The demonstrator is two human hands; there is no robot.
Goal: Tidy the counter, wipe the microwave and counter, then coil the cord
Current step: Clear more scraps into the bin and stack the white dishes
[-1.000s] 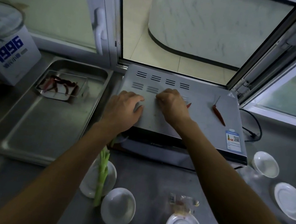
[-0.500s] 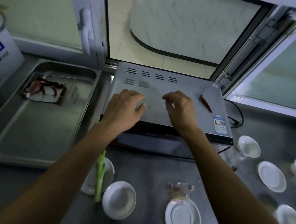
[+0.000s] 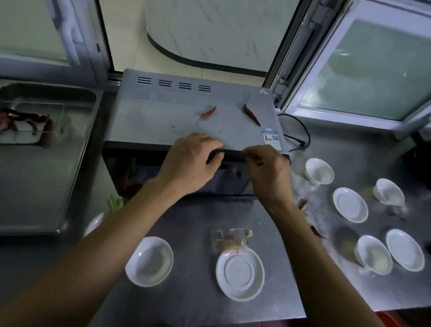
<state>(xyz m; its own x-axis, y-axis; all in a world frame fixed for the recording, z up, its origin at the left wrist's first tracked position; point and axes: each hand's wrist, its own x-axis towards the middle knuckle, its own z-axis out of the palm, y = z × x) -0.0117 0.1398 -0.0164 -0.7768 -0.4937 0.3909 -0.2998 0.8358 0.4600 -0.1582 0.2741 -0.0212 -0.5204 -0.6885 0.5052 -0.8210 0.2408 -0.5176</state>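
Both hands have come off the far part of the microwave (image 3: 160, 116) top and now sit at its near front edge. Left hand (image 3: 191, 159): fingers curled over the dark front edge strip, grasping it. Right hand (image 3: 269, 171): fingertips drawn together at the same edge; it may pinch something small, cannot tell what, or whether it holds anything.

The view has also swung right since a second ago: more of the worktop (image 3: 195, 216) shows, with white saucers and small bowls on the right, e.g. a saucer (image 3: 240, 273) near centre.

Two red chillies remain on the microwave top: chilli (image 3: 209, 112) at centre, second chilli (image 3: 251, 114) to its right, well apart from both hands. More chillies lie in a small dish inside the steel tray (image 3: 17, 189) on the left. Cord (image 3: 301, 132) lies loose at the microwave's far right corner, uncoiled.

Judgement: still in the tidying stage; wiping and coiling not yet begun.
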